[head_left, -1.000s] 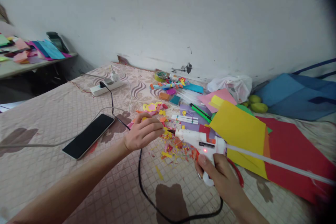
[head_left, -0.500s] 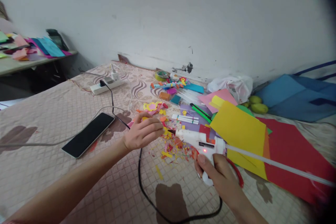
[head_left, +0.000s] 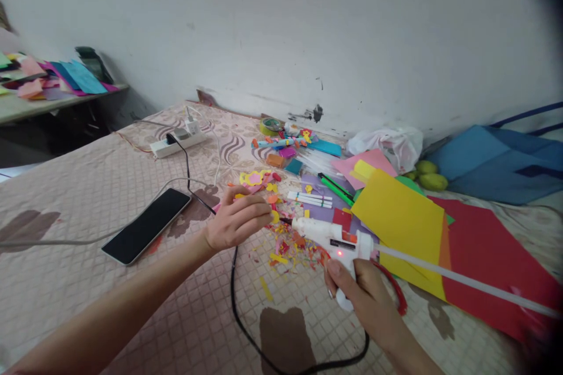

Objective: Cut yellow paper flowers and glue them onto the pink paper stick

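Note:
My right hand [head_left: 363, 290] is wrapped round the grip of a white hot glue gun [head_left: 323, 231], whose small red light glows. A long clear glue stick [head_left: 461, 278] juts from its back. The gun's dark nozzle [head_left: 285, 220] points left and meets, or nearly meets, a small yellow paper piece [head_left: 275, 217] at the fingertips of my left hand [head_left: 240, 220]. My left fingers are closed together on that piece, with its inner side hidden from view. Below the hands lie many small paper scraps [head_left: 290, 246] in yellow, red and orange.
A phone [head_left: 147, 225] lies left of my arm, near a white power strip [head_left: 178, 143]. The gun's black cord [head_left: 235, 299] loops across the front. Yellow sheets [head_left: 400, 222], a red sheet [head_left: 488, 263] and a green cutter [head_left: 335, 188] lie to the right. Marker pens [head_left: 310, 199] lie behind.
My right hand has moved slightly left with the glue gun, its nozzle nearer my left fingertips. The yellow piece there shows more plainly. My left hand has hardly moved.

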### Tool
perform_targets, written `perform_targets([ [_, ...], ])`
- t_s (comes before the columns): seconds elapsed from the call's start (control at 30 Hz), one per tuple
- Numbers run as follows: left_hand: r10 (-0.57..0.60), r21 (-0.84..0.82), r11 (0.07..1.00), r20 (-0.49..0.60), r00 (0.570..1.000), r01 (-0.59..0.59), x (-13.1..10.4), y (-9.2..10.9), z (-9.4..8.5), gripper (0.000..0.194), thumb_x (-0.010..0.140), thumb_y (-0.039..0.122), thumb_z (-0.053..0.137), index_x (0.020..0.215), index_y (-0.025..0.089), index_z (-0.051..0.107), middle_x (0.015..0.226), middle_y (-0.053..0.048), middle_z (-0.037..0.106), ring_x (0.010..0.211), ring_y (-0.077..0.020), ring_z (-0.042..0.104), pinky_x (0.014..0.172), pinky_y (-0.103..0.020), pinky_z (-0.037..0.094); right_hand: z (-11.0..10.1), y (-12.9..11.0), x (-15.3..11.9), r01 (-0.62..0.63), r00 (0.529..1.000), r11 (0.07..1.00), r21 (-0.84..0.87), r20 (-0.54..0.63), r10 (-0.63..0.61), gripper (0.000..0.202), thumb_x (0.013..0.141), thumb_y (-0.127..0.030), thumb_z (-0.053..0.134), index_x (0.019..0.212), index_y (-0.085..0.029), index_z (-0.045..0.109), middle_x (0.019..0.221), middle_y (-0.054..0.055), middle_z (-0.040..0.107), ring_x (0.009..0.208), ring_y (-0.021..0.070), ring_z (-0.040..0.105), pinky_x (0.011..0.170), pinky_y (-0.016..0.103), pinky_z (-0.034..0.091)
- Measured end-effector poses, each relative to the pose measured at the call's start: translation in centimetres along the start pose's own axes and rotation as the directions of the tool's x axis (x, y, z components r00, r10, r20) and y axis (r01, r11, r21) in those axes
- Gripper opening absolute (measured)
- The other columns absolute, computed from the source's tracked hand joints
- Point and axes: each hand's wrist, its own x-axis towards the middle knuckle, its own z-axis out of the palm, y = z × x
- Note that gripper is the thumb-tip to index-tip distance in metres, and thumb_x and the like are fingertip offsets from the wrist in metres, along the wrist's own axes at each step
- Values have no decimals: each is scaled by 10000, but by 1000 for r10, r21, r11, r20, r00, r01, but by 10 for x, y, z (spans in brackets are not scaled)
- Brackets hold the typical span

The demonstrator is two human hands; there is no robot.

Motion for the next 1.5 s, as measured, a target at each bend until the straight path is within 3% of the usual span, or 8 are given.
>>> perform_targets([
  [0.17, -61, -36, 997, -11, 998, 61, -5, -2, 3, 168, 839, 150, 537, 973, 250, 560, 944, 16, 689, 934, -133, 602, 895, -340, 357, 0, 8, 0, -45, 999, 999, -10, -21, 45, 492, 840, -543, 419, 501, -195, 494, 466, -8, 450, 496, 143, 454, 489, 257, 322],
  [0.27, -239, -125, 963, 8, 971, 238, -5, -3, 11, 134, 818, 136, 558, 921, 222, 562, 896, -6, 674, 876, -133, 602, 845, -317, 406, 1, 11, 2, -60, 998, 998, 28, -1, 60, 514, 841, -567, 399, 503, -191, 493, 481, -8, 454, 496, 138, 455, 494, 252, 331],
  [0.4, -606, -338, 685, 229, 762, 646, -12, -8, 27, 64, 837, 182, 500, 794, 170, 546, 879, -60, 644, 878, -149, 611, 749, -273, 479, 3, 14, 6, -83, 996, 992, 94, -4, 84, 512, 842, -564, 405, 503, -190, 486, 500, -4, 476, 502, 132, 459, 507, 248, 341],
  [0.53, -707, -381, 392, 458, 539, 838, -27, -20, 42, 74, 785, 234, 528, 766, 163, 533, 890, -61, 652, 816, -161, 624, 729, -299, 502, 8, 20, 8, -95, 995, 980, 174, 7, 95, 495, 833, -561, 432, 509, -190, 486, 500, -4, 484, 490, 130, 458, 497, 249, 344],
  [0.73, -795, -340, 246, 465, 390, 908, -34, -42, 51, 141, 692, 290, 599, 688, 164, 536, 776, -38, 648, 790, -174, 603, 731, -306, 485, 14, 33, 14, -116, 993, 950, 291, 2, 121, 452, 820, -555, 468, 552, -192, 493, 515, -3, 495, 502, 140, 470, 485, 250, 347],
  [1.0, -836, -207, 62, 524, 164, 976, -10, -64, 68, 157, 697, 301, 579, 662, 152, 546, 532, -3, 592, 478, -109, 548, 445, -195, 403, 13, 31, 16, -148, 989, 938, 313, 21, 148, 448, 806, -577, 472, 563, -199, 476, 505, -8, 483, 483, 141, 457, 478, 255, 350],
  [1.1, -846, -128, 72, 517, 129, 989, 3, -66, 77, 149, 685, 288, 578, 636, 148, 579, 455, 20, 532, 402, -93, 467, 396, -190, 323, 12, 33, 16, -167, 986, 934, 315, 41, 162, 438, 820, -561, 463, 576, -199, 486, 515, -6, 488, 487, 143, 461, 482, 259, 350],
  [1.5, -865, 50, 200, 478, 152, 978, 17, -75, 73, 175, 717, 279, 518, 674, 136, 608, 523, -2, 583, 482, -102, 518, 468, -192, 361, 6, 46, 15, -155, 988, 956, 249, 33, 151, 444, 835, -549, 444, 554, -209, 485, 534, -10, 496, 525, 148, 474, 518, 261, 353],
])
